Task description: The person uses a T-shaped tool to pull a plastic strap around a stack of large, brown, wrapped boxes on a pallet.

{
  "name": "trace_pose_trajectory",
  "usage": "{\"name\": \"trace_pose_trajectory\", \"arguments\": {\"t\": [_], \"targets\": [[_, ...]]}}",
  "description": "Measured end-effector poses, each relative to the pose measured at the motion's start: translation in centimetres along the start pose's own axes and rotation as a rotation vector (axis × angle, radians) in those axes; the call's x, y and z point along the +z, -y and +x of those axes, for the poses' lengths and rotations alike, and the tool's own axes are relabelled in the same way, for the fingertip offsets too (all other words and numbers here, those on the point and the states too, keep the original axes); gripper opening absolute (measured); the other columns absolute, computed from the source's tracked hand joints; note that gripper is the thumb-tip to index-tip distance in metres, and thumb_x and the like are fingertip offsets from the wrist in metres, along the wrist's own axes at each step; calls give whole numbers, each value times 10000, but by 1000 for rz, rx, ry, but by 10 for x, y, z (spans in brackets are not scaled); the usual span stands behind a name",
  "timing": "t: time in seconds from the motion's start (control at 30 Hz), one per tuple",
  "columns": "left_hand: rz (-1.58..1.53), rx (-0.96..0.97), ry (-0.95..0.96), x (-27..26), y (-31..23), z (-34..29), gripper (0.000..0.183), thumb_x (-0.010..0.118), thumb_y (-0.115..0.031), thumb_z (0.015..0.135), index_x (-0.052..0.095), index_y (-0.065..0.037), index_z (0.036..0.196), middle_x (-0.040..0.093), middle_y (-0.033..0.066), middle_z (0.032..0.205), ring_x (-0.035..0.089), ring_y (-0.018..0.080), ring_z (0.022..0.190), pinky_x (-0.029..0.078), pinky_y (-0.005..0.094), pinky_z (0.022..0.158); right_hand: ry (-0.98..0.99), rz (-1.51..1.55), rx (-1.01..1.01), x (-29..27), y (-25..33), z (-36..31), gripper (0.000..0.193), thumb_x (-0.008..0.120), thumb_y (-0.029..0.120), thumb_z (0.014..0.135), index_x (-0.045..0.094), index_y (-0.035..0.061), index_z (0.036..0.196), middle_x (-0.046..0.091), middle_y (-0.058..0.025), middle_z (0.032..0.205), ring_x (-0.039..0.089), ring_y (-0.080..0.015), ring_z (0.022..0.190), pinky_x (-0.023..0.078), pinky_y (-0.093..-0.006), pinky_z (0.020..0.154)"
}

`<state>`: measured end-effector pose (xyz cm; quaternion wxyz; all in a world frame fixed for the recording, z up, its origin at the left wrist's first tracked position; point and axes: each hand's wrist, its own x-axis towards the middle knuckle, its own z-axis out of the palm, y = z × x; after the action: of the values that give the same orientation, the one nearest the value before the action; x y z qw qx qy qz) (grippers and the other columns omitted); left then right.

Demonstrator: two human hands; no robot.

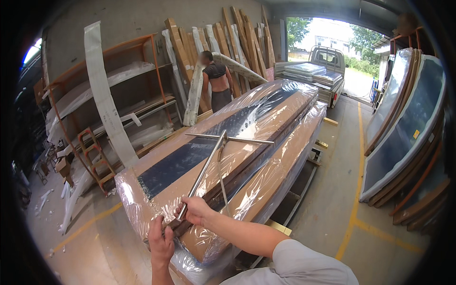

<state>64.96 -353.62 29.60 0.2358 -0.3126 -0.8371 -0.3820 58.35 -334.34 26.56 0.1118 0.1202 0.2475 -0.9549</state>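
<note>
Metal T-bar over the wrapped package, stretching away from me.
My right hand grips its near end; left hand just beside, fingers bent, can't tell if holding.

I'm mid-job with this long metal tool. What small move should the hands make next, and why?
Probably steady the lower end of the T-shaped metal tool with the left hand. The right hand grips it near that end, while the crossbar sits far out over the plastic-wrapped package, so support there may help control it.
</note>
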Motion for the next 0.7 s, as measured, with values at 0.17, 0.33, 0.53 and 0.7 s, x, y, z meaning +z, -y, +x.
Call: {"name": "trace_pose_trajectory", "arguments": {"t": [0.17,0.33,0.53,0.7], "targets": [[100,91,260,50,-74,74,399,591,-133,890,497,61,1226,605,264,1060,589,443,980,481,500,867,-39,-168,-74,-8,38,-21,265,457,250,1048,577,14,1035,603,-99,826,620,-228,734,548,-406,664],[234,-72,403,93,-82,103,406,624,-155,871,501,68,1187,655,289,996,657,467,865,530,527,779,95,-125,20,-27,65,-29,311,468,323,1053,638,63,1044,684,-58,942,663,-206,833,553,-370,707],[158,-274,554,136,-100,126,330,590,-122,898,532,98,1137,680,284,898,685,445,848,541,506,747,179,-410,-27,-73,107,-70,362,461,399,1061,645,88,1084,676,-21,963,639,-148,869,509,-327,787],[533,-70,534,184,-145,171,252,464,-33,919,556,99,1113,669,309,886,680,457,845,532,523,741,126,-485,27,-156,149,-161,332,535,351,1037,622,41,1119,632,-34,926,632,-142,870,512,-288,764]]}}
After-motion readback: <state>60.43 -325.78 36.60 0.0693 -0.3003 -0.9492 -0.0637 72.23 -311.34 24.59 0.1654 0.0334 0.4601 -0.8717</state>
